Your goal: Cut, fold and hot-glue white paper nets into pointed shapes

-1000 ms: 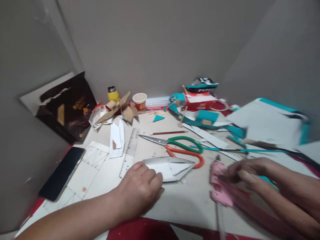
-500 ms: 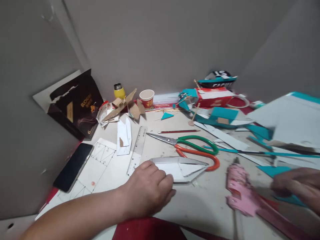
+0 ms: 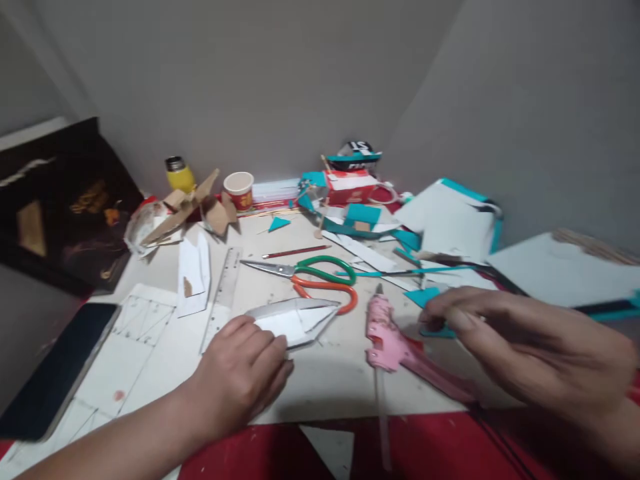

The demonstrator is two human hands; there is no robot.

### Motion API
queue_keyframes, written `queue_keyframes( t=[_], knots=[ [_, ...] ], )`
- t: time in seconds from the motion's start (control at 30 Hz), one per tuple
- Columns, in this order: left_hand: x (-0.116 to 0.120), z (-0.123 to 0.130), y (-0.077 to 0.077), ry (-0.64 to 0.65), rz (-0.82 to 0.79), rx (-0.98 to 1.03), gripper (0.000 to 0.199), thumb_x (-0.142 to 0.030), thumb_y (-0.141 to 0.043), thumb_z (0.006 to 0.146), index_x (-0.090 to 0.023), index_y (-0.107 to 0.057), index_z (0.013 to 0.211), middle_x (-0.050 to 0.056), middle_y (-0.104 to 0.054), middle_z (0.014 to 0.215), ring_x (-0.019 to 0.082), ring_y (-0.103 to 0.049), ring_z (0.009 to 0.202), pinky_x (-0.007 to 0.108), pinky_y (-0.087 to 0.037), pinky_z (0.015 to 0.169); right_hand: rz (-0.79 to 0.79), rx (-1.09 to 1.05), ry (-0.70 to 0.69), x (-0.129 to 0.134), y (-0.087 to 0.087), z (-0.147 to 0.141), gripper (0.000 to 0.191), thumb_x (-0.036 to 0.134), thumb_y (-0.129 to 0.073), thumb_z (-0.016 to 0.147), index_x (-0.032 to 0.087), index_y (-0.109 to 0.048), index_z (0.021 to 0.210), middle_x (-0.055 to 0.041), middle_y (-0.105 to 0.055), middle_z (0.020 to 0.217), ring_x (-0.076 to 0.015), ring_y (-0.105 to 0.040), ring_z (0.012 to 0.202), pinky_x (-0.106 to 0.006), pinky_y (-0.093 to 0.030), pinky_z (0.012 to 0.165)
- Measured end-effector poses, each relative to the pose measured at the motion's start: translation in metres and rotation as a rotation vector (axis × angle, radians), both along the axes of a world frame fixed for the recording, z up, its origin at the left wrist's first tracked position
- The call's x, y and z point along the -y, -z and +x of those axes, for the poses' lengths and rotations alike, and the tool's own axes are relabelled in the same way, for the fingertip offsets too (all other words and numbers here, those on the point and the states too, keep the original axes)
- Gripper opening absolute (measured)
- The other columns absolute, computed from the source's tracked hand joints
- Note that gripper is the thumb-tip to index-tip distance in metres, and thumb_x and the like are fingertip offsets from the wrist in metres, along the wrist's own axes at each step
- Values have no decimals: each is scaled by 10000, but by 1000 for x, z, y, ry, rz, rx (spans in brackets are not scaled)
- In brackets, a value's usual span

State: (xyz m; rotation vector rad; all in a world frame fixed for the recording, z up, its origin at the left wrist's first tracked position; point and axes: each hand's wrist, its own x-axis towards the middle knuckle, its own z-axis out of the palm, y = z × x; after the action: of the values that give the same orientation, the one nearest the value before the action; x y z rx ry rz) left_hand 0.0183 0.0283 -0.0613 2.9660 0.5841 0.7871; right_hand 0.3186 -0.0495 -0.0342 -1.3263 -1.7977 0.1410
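My left hand (image 3: pixel 244 365) is closed on the near end of a small white boat-shaped card piece (image 3: pixel 290 325), which rests on the table with its pointed end to the right. The thumb side is hidden. My right hand (image 3: pixel 530 340) hovers at the right with fingers curled in a pinch; whether anything tiny is between them I cannot make out. Just left of it lies a pink hot glue gun (image 3: pixel 387 340), nozzle away from me, a clear glue stick (image 3: pixel 383 413) sticking out of its back. Teal card scraps (image 3: pixel 423 297) lie by the right fingertips.
Scissors (image 3: pixel 320 270) with green and orange handles lie beyond the boat piece, near a pencil (image 3: pixel 296 252) and clear ruler (image 3: pixel 223 287). At left are a phone (image 3: pixel 55 367) and a drawn sheet (image 3: pixel 131 360). Behind stand a paper cup (image 3: pixel 239 192) and yellow bottle (image 3: pixel 180 177).
The view has swung right, so the table things shift left in the picture. My right hand has come further into view and nearer the glue gun. My left hand keeps its hold.
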Motion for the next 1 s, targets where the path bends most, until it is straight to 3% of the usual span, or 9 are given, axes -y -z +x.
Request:
queue_keyframes(
  t=[0.1,0.23,0.33,0.47,0.57,0.63,0.83,1.0],
  knots=[
    [-5,0,-2,18,1,51,229,-153,-641,784,-115,-596,1005,67,-665,762,194,-576,711,390,-480,738,37,-55,-80,-3,-9,-1,207,56,-480,840,234,-523,742,8,-561,599,-148,-575,545,-269,-468,516],
    [-7,-1,-9,40,53,130,261,-74,-657,748,-100,-611,1004,76,-674,780,185,-595,717,381,-490,747,126,-69,-108,-5,-9,3,228,36,-474,828,216,-465,687,31,-440,542,-120,-466,473,-259,-384,464],
    [-9,-3,-17,33,-18,172,234,-38,-643,741,-108,-622,963,65,-674,768,169,-603,692,367,-493,743,166,-35,-161,-6,-9,4,277,7,-488,815,204,-419,635,38,-404,501,-107,-445,445,-246,-356,449],
    [-15,-10,-30,-172,-162,269,148,-114,-641,773,-166,-641,911,25,-682,776,157,-629,701,306,-495,719,154,28,-148,-9,-11,2,228,6,-522,820,201,-509,700,7,-554,564,-122,-552,511,-245,-431,494],
    [-29,-19,-38,-477,-361,323,97,-265,-648,794,-220,-682,874,-2,-710,803,162,-649,718,276,-500,704,114,56,-42,-10,-9,1,174,43,-536,838,207,-580,801,-16,-656,694,-132,-640,654,-237,-498,598],
    [-41,-23,-41,-612,-585,322,159,-352,-654,784,-229,-699,875,3,-725,828,181,-660,768,280,-503,724,95,67,15,-10,-5,1,145,83,-538,852,215,-594,832,-20,-679,761,-132,-660,722,-228,-514,653],
    [-62,-23,-32,-596,-1168,364,292,-403,-680,753,-174,-693,934,68,-742,879,189,-680,794,286,-515,714,108,16,126,-9,0,-1,126,122,-550,860,231,-603,892,-21,-673,827,-125,-651,761,-224,-514,709],
    [-58,-21,-22,-551,-1275,297,360,-463,-652,770,-195,-692,1007,100,-736,961,233,-679,874,317,-532,701,61,-33,75,-11,0,0,125,105,-554,853,225,-583,875,-22,-655,829,-133,-640,780,-245,-505,701]
  ],
)
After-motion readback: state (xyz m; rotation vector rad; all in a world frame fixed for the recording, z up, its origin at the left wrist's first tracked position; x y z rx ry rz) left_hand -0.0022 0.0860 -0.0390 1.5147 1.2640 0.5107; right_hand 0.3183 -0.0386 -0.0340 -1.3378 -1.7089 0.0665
